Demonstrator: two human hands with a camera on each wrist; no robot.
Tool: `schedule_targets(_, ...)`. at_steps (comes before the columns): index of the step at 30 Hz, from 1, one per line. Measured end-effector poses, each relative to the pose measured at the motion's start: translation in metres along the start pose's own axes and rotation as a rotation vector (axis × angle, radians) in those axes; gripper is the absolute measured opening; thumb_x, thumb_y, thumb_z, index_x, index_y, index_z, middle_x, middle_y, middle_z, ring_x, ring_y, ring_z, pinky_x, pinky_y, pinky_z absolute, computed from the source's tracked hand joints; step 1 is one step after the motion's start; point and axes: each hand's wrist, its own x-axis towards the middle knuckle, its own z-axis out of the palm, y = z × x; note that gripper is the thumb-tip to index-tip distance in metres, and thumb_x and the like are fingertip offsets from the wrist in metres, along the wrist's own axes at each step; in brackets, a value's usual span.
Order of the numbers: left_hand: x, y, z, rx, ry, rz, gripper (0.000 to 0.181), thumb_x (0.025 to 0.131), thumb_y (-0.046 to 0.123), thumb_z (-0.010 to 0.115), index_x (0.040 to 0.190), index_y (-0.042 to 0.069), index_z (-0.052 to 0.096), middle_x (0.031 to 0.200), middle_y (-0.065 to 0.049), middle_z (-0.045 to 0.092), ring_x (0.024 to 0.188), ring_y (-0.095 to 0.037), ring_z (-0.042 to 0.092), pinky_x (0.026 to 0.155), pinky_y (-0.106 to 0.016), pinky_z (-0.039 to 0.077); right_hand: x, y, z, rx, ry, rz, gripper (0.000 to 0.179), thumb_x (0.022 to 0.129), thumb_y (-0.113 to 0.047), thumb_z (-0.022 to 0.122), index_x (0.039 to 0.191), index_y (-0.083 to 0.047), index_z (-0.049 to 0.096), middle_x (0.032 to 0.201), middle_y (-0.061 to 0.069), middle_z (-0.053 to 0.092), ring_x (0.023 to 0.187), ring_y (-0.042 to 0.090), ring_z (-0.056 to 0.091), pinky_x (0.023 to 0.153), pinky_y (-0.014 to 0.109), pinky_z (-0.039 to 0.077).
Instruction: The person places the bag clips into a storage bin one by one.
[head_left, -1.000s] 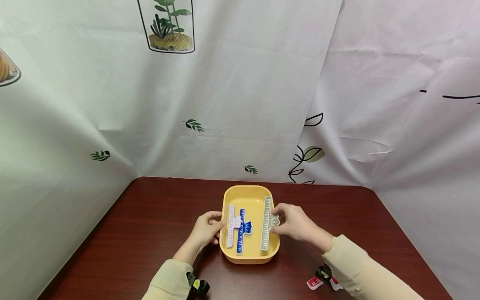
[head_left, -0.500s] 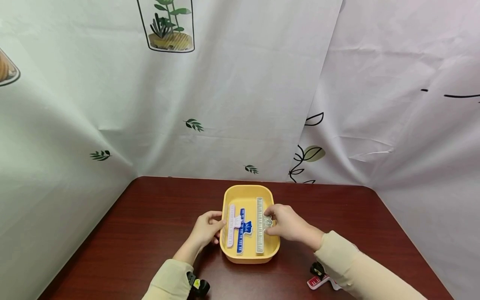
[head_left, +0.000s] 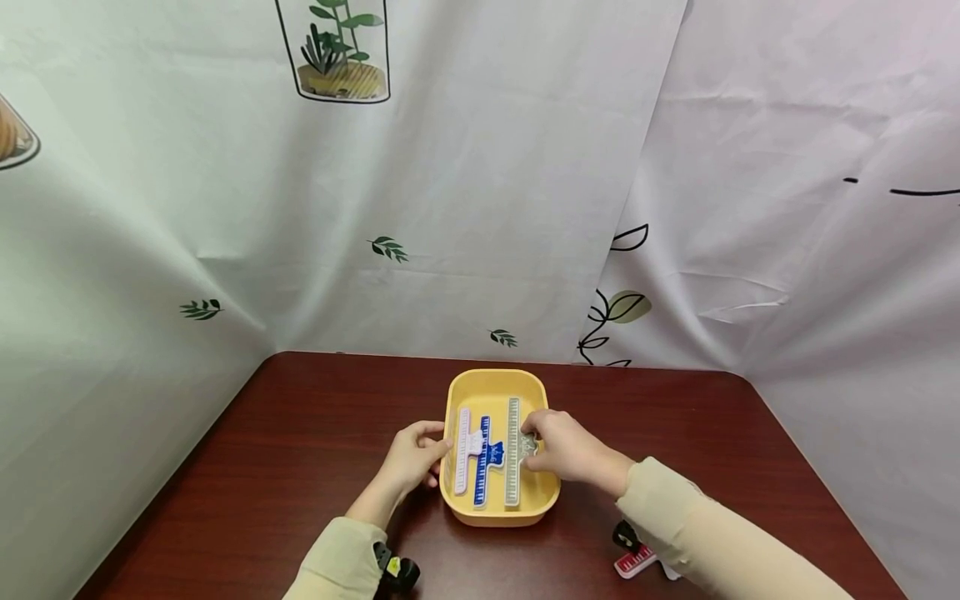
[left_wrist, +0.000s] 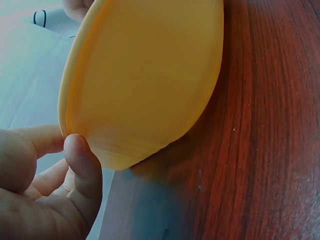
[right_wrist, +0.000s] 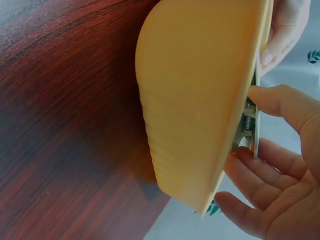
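Observation:
A yellow plastic tub [head_left: 498, 518] stands on the table, with three ruler-edged clips inside it in the head view. The pale pink clip [head_left: 462, 458] lies at the left and the blue clip [head_left: 481, 479] beside it. To their right is the grey-green clip [head_left: 513, 458], its tab pinched by my right hand [head_left: 576, 447]. From the right wrist view, the metal spring [right_wrist: 247, 121] of this clip shows between thumb and fingers, just by the tub's rim. My left hand [head_left: 411, 457] pinches the tub's left rim, thumb [left_wrist: 80, 155] on the outer side.
A red and white clip [head_left: 634, 562] lies on the dark red wooden table [head_left: 337, 417] at the front right, partly covered by the right sleeve [head_left: 697, 517] and wrist camera. White printed cloth [head_left: 480, 208] hangs behind the table and along both sides.
My right hand has carried the grey-green clip leftward, from over the tub's right rim to beside the blue clip. The left hand keeps its place on the rim.

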Motion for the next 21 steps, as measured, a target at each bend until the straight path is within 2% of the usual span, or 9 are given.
schedule_targets(7, 0.000, 0.001, 0.001, -0.001, 0.006, 0.004, 0.040, 0.090, 0.011, 0.063, 0.125, -0.004, 0.052, 0.070, -0.007, 0.056, 0.051, -0.013, 0.051, 0.041, -0.024, 0.047, 0.003, 0.001, 0.004, -0.021, -0.040, 0.006, 0.040, 0.072, -0.018, 0.079, 0.103, 0.002, 0.063, 0.096, 0.010, 0.063, 0.082, 0.014, 0.053, 0.074, 0.032, 0.053)
schedule_targets(15, 0.001, 0.001, 0.001, -0.016, 0.010, -0.001, 0.039, 0.089, 0.010, 0.063, 0.124, -0.004, 0.053, 0.070, -0.007, 0.056, 0.050, -0.012, 0.050, 0.040, -0.022, 0.046, 0.007, 0.000, 0.009, -0.046, -0.076, 0.032, 0.038, 0.073, -0.016, 0.078, 0.105, 0.000, 0.063, 0.092, 0.005, 0.059, 0.078, 0.013, 0.052, 0.069, 0.026, 0.052)
schedule_targets(21, 0.002, 0.000, 0.001, -0.015, 0.009, -0.001, 0.039, 0.089, 0.010, 0.062, 0.124, -0.004, 0.052, 0.070, -0.007, 0.055, 0.051, -0.012, 0.050, 0.040, -0.022, 0.046, 0.009, -0.001, 0.013, -0.078, -0.085, 0.016, 0.036, 0.073, -0.016, 0.078, 0.103, -0.001, 0.064, 0.088, 0.001, 0.057, 0.076, 0.011, 0.051, 0.066, 0.022, 0.051)
